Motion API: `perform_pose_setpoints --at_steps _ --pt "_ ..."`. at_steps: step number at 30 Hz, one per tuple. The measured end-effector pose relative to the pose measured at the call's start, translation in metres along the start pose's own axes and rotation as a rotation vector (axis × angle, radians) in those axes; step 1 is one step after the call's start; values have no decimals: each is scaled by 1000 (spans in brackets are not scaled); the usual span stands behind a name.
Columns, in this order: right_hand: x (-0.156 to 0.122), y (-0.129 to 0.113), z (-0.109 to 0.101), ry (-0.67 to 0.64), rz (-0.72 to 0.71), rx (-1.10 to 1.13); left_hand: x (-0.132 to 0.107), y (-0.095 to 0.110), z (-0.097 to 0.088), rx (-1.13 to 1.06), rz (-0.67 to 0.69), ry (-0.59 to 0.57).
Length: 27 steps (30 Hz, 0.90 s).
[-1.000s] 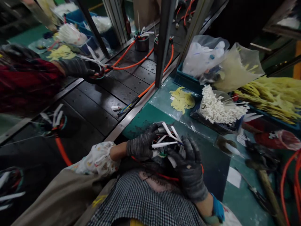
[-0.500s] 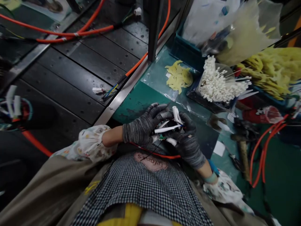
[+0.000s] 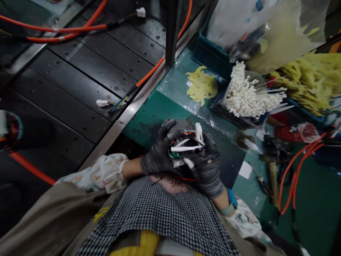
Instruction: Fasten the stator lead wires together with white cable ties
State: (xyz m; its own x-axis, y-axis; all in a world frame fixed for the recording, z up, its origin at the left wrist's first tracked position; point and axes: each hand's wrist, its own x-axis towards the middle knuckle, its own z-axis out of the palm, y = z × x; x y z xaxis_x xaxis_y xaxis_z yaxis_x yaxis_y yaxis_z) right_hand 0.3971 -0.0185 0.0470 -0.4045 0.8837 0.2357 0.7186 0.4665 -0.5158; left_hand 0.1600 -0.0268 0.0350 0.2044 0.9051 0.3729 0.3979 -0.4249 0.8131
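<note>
Between the left hand (image 3: 158, 156) and right hand (image 3: 206, 167), both closed on it, sat a wire bundle (image 3: 183, 147), seemingly pinched to keep it coiled.

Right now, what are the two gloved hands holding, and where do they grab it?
Both hold a coiled wire bundle with white sleeved ends. The left hand wraps its left side; the right hand grips its right side.

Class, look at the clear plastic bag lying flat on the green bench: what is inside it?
The bag holds a loose heap of yellow strips. Whatever lies under that heap is covered.
</note>
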Motion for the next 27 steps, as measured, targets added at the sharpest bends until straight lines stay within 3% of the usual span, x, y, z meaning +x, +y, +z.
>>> perform_pose_setpoints --at_steps 3,9,17,23,27 --pt "-3 1 -7 54 -25 -24 -5 0 11 -21 -50 35" --pt "5 24 -28 63 -92 -18 17 13 8 -17 -65 -5" --pt "11 51 -23 -87 -237 -50 34 14 6 119 52 -152" --pt "2 44 -19 -57 -64 -74 43 21 8 145 84 -137" --pt "32 39 -25 -139 -70 25 58 1 -5 36 36 -184"
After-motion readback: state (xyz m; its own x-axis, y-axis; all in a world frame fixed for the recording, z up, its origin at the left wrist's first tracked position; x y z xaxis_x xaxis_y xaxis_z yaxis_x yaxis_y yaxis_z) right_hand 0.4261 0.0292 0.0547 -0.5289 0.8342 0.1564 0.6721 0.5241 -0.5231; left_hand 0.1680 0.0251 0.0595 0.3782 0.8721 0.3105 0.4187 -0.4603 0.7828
